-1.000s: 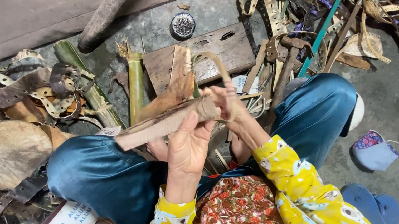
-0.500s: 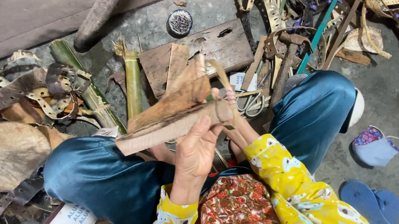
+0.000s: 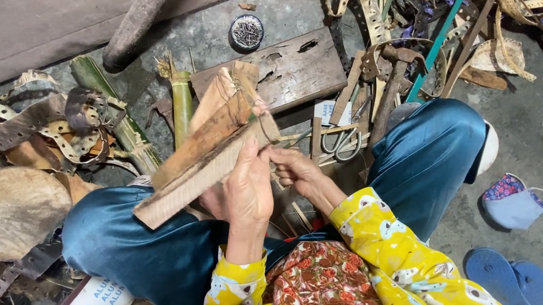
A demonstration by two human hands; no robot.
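Observation:
My left hand [image 3: 245, 189] grips a bundle of flat brown bamboo slats [image 3: 203, 157], held slantwise above my lap with its upper end pointing away from me. My right hand [image 3: 297, 169] sits just to the right of it, fingers closed near the bundle's upper end by a thin tie; what it pinches is too small to tell. I sit cross-legged in blue trousers [image 3: 425, 157] and yellow patterned sleeves.
A worn wooden board [image 3: 295, 72] lies ahead, with a round tin of nails [image 3: 246, 31] beyond it. Scissors [image 3: 339, 142], a hammer [image 3: 388, 87] and a green-framed saw [image 3: 446, 38] lie right. Green bamboo pieces [image 3: 180, 101], strap scraps, a round stone [image 3: 9, 212], a cloth mask [image 3: 515, 202].
The bundle has tilted so its far end points up and away. My right hand has slid down from the top of the bundle to beside its upper end.

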